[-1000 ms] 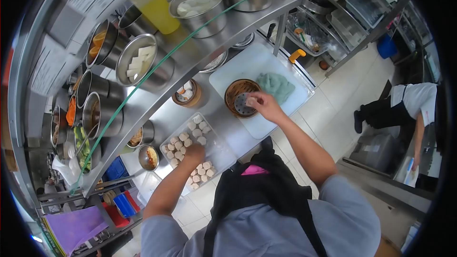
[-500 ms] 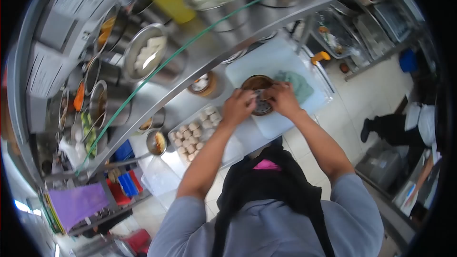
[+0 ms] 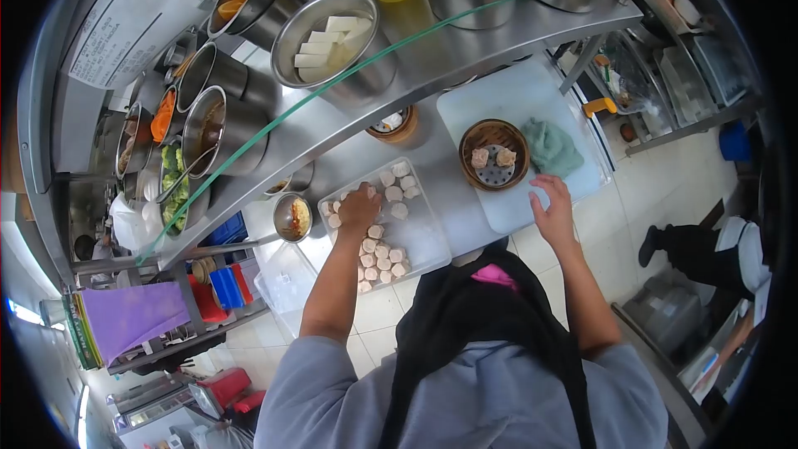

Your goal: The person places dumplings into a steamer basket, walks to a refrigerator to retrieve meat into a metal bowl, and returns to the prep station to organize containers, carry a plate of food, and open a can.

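Note:
My left hand (image 3: 360, 206) reaches down among the pale round dumplings (image 3: 383, 258) in a clear plastic tray (image 3: 426, 237). Its fingertips are hidden behind the back of the hand, so I cannot see whether they grip a dumpling. My right hand (image 3: 552, 206) hovers at the near right of the white cutting board (image 3: 490, 214), fingers apart and holding nothing. On that board stands a round bamboo steamer (image 3: 467, 135) with a perforated liner (image 3: 496, 174) and two dumplings (image 3: 505, 157) inside. A crumpled green cloth (image 3: 552, 148) lies just right of the steamer.
A metal shelf (image 3: 465, 46) with a green glass-like edge runs over the counter, carrying several steel pots, one with white blocks (image 3: 332, 46). A small steel bowl (image 3: 293, 218) sits left of the tray. A smaller bamboo steamer (image 3: 399, 126) stands behind. Another person (image 3: 698, 237) is at right.
Both hands have left the steamer. My left hand moved left to the dumpling tray; my right hand drew back to the right and opened. Two dumplings now show in the steamer. The view shifted.

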`<state>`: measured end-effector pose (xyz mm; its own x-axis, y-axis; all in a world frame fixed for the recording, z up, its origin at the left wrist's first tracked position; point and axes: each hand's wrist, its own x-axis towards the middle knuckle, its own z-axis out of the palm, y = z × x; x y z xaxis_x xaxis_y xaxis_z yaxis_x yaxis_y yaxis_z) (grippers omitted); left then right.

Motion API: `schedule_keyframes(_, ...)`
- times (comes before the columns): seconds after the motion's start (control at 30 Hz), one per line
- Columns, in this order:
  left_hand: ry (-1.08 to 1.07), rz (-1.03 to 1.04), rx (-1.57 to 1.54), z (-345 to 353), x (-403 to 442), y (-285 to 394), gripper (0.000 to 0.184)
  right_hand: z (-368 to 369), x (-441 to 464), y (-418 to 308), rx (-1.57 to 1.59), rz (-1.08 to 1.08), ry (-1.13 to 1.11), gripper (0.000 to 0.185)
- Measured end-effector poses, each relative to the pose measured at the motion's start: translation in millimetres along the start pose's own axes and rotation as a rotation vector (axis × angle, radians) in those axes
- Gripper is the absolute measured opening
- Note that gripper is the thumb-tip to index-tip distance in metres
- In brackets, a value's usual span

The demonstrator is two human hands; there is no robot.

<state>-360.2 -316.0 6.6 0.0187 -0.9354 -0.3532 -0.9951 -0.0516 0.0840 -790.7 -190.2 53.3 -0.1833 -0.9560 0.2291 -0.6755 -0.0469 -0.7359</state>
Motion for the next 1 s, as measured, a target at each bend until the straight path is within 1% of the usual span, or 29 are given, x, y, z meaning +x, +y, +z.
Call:
schedule_keyframes(0.03,0.002,0.004,-0.004,0.2,2.1,1.2,0.044,3.1,-5.3,-2.4,0.025,0.007,0.004,0.025)
schedule_keyframes(0.1,-0.099,0.057,-0.039,-2.0,3.0,5.3,0.049,8.0,-11.1,-8.8,0.048,0.012,0.007,0.023)
schedule_keyframes(0.13,-0.098,0.057,-0.041,-6.1,0.0,5.0,0.049,11.2,-13.0,-13.6,0.103,0.022,-0.006,0.022)
schedule_keyframes(0.2,-0.062,-0.060,-0.236,-18.1,-3.0,1.7,0.042,15.7,-14.3,-25.6,0.155,0.034,-0.014,0.020)
schedule_keyframes(0.23,-0.063,-0.052,-0.236,-23.4,-5.9,-8.1,0.042,16.8,-14.8,-33.1,0.235,0.082,-0.093,0.019)
schedule_keyframes(0.27,0.020,-0.074,-0.387,-29.5,-15.1,-23.2,0.040,18.7,-16.1,-40.6,0.316,0.133,-0.172,0.018)
schedule_keyframes(0.3,0.103,-0.097,-0.539,-30.0,-24.6,-31.9,0.038,22.2,-16.9,-47.9,0.361,0.105,-0.188,0.016)
schedule_keyframes(0.33,0.100,-0.088,-0.538,-26.7,-32.3,-32.2,0.038,24.6,-17.4,-52.5,0.358,0.109,-0.180,0.016)
schedule_keyframes(0.4,0.002,0.109,-0.880,-17.9,-42.3,-25.2,0.038,26.9,-20.7,-57.8,0.437,0.142,-0.278,0.015)
schedule_keyframes(0.43,0.010,0.208,-0.964,-9.8,-45.6,-4.9,0.033,30.1,-23.1,-56.3,0.443,0.152,-0.268,0.015)
schedule_keyframes(0.47,-0.007,0.230,-0.970,-0.9,-45.3,20.0,0.033,32.1,-24.8,-52.6,0.426,0.164,-0.248,0.015)
schedule_keyframes(0.53,0.066,0.373,-0.950,-16.9,-59.7,94.6,0.031,32.7,-25.8,-46.9,0.410,0.169,-0.261,0.015)
schedule_keyframes(0.6,0.157,0.470,-0.926,-16.5,-59.9,154.8,0.031,28.9,-24.6,-46.0,0.388,0.192,-0.267,0.015)
schedule_keyframes(0.67,0.294,0.608,-0.798,-7.0,-51.7,198.4,0.032,28.0,-23.2,-41.8,0.394,0.206,-0.259,0.016)
schedule_keyframes(0.73,0.380,0.719,-0.821,7.2,-42.9,228.9,0.029,26.9,-24.5,-31.2,0.375,0.195,-0.241,0.016)
schedule_keyframes(0.77,0.391,0.707,-0.818,11.8,-39.2,240.6,0.029,26.9,-24.9,-26.7,0.366,0.186,-0.221,0.016)
schedule_keyframes(0.8,0.515,0.761,-0.673,15.8,-36.3,248.1,0.024,26.3,-26.5,-24.0,0.376,0.176,-0.236,0.016)
schedule_keyframes(0.83,0.633,0.810,-0.521,14.5,-35.8,246.8,0.020,23.7,-29.0,-21.1,0.382,0.212,-0.214,0.016)
schedule_keyframes(0.87,0.640,0.797,-0.511,12.8,-37.1,239.5,0.020,19.3,-30.9,-17.3,0.385,0.248,-0.189,0.016)
schedule_keyframes(0.93,0.634,0.708,-0.530,0.8,-45.9,221.7,0.017,7.0,-37.3,-10.2,0.383,0.257,-0.170,0.015)
schedule_keyframes(1.0,0.614,0.509,-0.351,22.5,-27.3,144.6,0.009,-1.5,-49.0,1.6,0.385,0.277,-0.144,0.015)
